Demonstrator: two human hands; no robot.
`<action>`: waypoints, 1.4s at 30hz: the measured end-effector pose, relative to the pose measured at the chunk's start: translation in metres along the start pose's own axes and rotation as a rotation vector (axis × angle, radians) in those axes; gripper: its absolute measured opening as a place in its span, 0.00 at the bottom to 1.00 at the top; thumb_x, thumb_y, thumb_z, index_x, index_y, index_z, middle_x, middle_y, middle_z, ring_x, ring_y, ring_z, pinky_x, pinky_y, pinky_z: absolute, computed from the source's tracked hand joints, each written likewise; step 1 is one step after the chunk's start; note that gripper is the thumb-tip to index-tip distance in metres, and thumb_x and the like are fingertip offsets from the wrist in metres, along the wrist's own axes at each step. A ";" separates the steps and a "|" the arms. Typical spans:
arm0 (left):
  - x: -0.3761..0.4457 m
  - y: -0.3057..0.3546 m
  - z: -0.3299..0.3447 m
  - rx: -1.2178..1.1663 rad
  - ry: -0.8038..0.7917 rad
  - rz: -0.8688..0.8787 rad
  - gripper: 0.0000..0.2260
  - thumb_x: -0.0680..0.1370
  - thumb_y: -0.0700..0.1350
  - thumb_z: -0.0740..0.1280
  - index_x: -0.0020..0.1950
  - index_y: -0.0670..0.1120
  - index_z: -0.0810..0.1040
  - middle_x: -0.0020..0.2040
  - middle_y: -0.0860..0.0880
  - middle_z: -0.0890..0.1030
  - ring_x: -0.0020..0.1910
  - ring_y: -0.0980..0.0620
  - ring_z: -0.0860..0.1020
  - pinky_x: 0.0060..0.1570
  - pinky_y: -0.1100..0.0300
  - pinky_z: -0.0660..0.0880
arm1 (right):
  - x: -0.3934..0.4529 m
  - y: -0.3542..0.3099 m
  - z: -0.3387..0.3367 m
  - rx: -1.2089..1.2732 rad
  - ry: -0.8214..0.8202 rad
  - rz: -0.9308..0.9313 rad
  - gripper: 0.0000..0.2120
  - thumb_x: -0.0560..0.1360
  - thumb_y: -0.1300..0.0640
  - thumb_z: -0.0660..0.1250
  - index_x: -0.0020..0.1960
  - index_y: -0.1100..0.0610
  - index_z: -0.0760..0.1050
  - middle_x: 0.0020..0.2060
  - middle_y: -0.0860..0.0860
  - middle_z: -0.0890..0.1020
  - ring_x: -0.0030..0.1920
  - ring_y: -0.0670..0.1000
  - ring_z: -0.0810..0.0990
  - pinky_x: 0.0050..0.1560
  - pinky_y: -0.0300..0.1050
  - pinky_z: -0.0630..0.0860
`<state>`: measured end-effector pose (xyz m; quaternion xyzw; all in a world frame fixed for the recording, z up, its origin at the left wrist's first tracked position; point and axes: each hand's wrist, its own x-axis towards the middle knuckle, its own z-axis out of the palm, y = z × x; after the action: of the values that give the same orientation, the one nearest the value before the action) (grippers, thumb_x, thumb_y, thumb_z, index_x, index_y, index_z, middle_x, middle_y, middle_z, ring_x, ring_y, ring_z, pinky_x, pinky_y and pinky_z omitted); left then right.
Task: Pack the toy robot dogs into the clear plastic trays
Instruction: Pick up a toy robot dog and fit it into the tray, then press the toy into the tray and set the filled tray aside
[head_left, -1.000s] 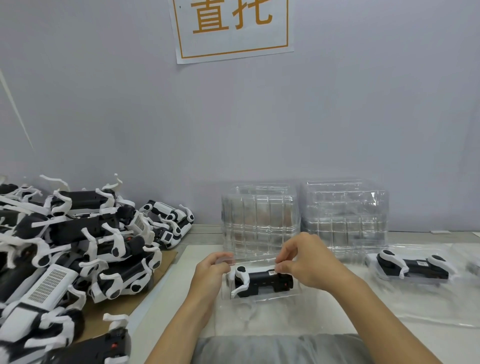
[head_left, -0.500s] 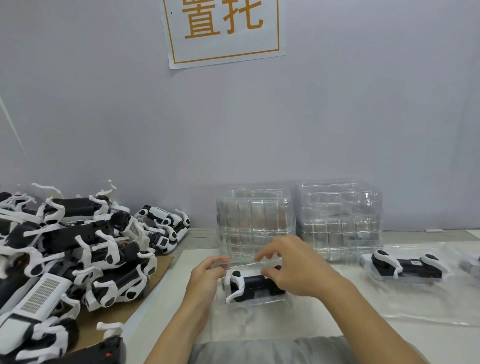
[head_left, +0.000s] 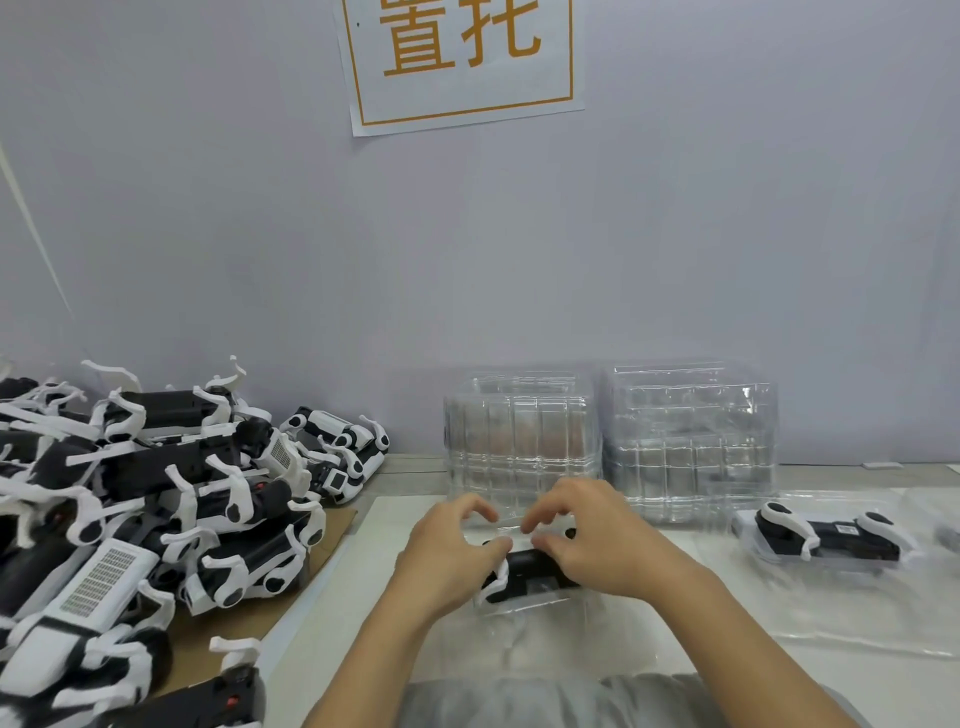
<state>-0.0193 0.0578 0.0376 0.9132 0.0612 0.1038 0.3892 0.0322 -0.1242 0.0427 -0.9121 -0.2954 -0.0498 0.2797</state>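
- Seating a dog (head_left: 524, 569) in a clear tray (head_left: 530, 605) at about 6 o'clock on the table (head_left: 727, 597), the person curls both hands over it: the left hand (head_left: 449, 553) pinches at the dog's white leg, and the right hand (head_left: 597, 540) pinches its dark back.
- The thin tray could flex or skid if the hands press unevenly, leaving the dog half out of its pocket.
- A white leg could catch on the tray's rim and bend; whether the legs are fully folded cannot be told.
- The tray stacks (head_left: 522, 441) at 12 o'clock stand just beyond the knuckles, so a quick lift might knock them.
- The pile of dogs (head_left: 156, 499) at 9 o'clock looks loose, and reaching in could topple some.
- A packed tray (head_left: 826, 540) lies at 3 o'clock, well apart.
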 end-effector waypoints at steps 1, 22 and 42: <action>-0.001 0.002 0.001 0.002 -0.001 0.002 0.07 0.75 0.50 0.71 0.51 0.57 0.77 0.61 0.55 0.75 0.59 0.55 0.73 0.55 0.59 0.69 | 0.000 0.004 -0.002 -0.003 0.014 0.013 0.05 0.77 0.49 0.69 0.50 0.40 0.80 0.50 0.40 0.75 0.56 0.43 0.71 0.65 0.51 0.68; -0.009 0.008 0.009 0.467 -0.301 0.271 0.38 0.60 0.83 0.57 0.67 0.70 0.65 0.82 0.58 0.50 0.81 0.50 0.44 0.78 0.44 0.46 | 0.000 0.025 -0.002 0.179 0.133 0.065 0.05 0.77 0.45 0.68 0.42 0.37 0.77 0.48 0.41 0.77 0.55 0.43 0.75 0.61 0.48 0.73; -0.014 0.025 -0.006 0.565 -0.011 0.577 0.37 0.63 0.75 0.63 0.69 0.67 0.62 0.75 0.54 0.57 0.76 0.47 0.54 0.77 0.44 0.47 | -0.005 0.011 -0.044 0.385 0.284 0.007 0.05 0.78 0.51 0.69 0.51 0.41 0.82 0.51 0.38 0.81 0.55 0.36 0.76 0.56 0.37 0.71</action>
<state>-0.0338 0.0420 0.0575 0.9645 -0.1738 0.1832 0.0778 0.0378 -0.1580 0.0729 -0.8268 -0.2541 -0.1192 0.4875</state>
